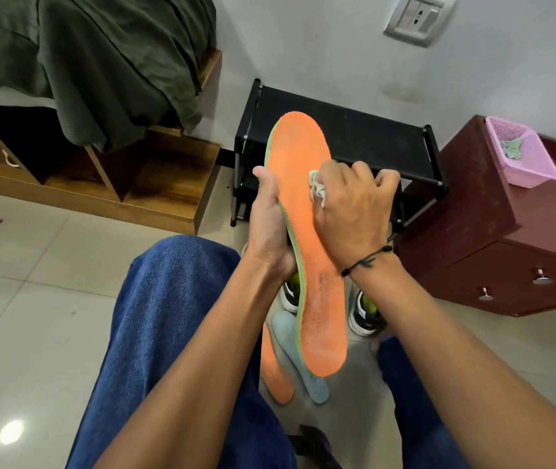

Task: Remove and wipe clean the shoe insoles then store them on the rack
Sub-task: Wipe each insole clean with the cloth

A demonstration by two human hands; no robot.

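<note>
- A bed fills the upper left, draped in a rumpled dark green cover over a wooden base with open cubbies.
- The floor is glossy pale tile, with blue denim legs stretched across it.
- A maroon wooden cabinet with round metal knobs stands at right; on its tabletop sits a pink plastic mesh basket holding a few pale green scraps.
- The rack is black, a tubular frame with a flat fabric shelf, standing against the white wall between bed and cabinet.
- The orange insole, fuzzy-faced with a green foam edge, is held upright in the air in front of the rack.
- The left hand has its grip wrapped round the insole's left edge, thumb up along the rim.
- The right hand (a black cord bracelet at the wrist) pinches a crumpled white cloth and presses it on the insole's orange face.
- On the floor below lie a second orange insole and a pale blue insole, side by side.
- Two black-and-white sneakers with lime interiors stand just beyond them.
</note>
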